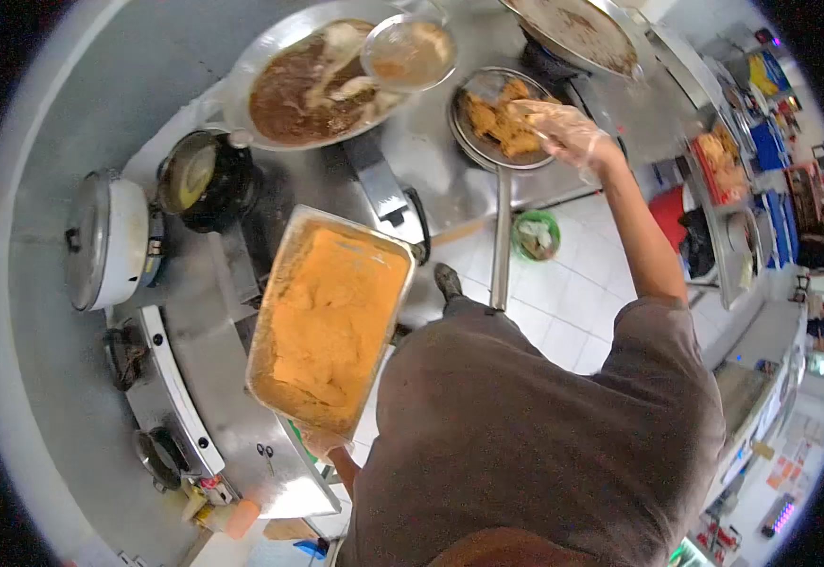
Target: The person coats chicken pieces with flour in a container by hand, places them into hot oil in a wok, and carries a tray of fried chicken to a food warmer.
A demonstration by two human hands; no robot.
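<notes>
My left hand (325,442), in a clear plastic glove, grips the near edge of a metal tray (275,248) holding an orange-brown flour coating (336,317). The tray is tilted in this view. My right hand (563,132), also gloved, is over a long-handled strainer (502,227) with several breaded pieces (499,123) in it. Its fingers are pressed together on one piece at the right side of the strainer; the fingertips are partly hidden. Left of it, a wide wok (251,66) holds dark, foaming oil, with a round mesh skimmer (410,52) at its rim.
A black pot (232,189) and a lidded white pot (121,241) stand at the left. Another large pan (577,33) is at the top right. A green basket (536,235) sits on the tiled floor. Shelving with a red tray (720,170) stands at the right.
</notes>
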